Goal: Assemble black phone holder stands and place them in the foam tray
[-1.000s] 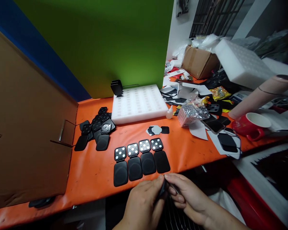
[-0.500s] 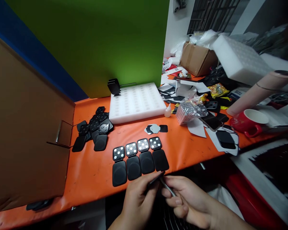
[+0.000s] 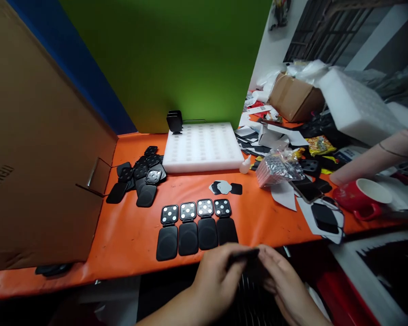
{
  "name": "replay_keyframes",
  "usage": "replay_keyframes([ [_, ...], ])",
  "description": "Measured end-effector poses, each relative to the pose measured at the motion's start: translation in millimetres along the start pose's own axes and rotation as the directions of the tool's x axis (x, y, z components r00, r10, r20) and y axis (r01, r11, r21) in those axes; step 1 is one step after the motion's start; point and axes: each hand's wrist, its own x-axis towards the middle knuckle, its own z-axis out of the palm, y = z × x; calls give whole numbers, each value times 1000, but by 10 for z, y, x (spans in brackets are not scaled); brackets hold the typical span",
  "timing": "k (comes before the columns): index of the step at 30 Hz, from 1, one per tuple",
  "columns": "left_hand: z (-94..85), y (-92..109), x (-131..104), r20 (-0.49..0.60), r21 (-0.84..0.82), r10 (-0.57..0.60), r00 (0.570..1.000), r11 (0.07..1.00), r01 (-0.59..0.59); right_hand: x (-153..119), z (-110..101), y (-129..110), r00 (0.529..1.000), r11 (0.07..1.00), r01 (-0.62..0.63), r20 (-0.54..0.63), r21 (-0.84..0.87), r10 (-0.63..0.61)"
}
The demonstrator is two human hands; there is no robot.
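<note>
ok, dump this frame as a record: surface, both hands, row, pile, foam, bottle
surface: orange-covered table
left_hand: left hand gripping a flat black piece
right_hand: right hand at that piece's right end; anything else held too blurred to tell
row: four black two-panel pieces, white dots on each upper panel
pile: jumbled flat black pieces, left of foam
foam: white rectangular foam slab, upright black pieces at back left corner
bottle: small translucent bottle beside slab's front right corner
</note>
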Motion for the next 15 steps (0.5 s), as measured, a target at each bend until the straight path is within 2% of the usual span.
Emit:
replay_keyframes([
  [2,58,-89,147,-100,-153,-195,976,972,178,43,-87,-26,982,932,184,10,-313,-191],
  [3,85,-148,227,-109,-240,-245,963,947,214,72,-127,-50,972,870,227,41,-438,-232],
  [5,123,-271,373,-73,-378,-262,962,900,216,164,-202,-116,958,748,265,80,-609,-275],
  [7,129,-362,464,-103,-376,-241,965,908,187,323,-276,-194,943,645,280,78,-711,-324],
  [8,119,-387,480,-140,-293,-214,967,941,166,425,-312,-232,937,600,278,75,-750,-341],
  [10,84,-403,456,-154,0,-111,982,994,112,644,-374,-295,934,510,255,72,-821,-350],
  [12,54,-408,389,-21,328,-9,1000,945,15,826,-405,-329,935,396,217,73,-893,-347],
  [13,47,-418,353,73,439,14,997,898,-45,887,-405,-333,932,333,196,70,-922,-354],
  [15,58,-466,299,221,560,20,975,816,-144,935,-384,-322,920,231,156,56,-960,-388],
])
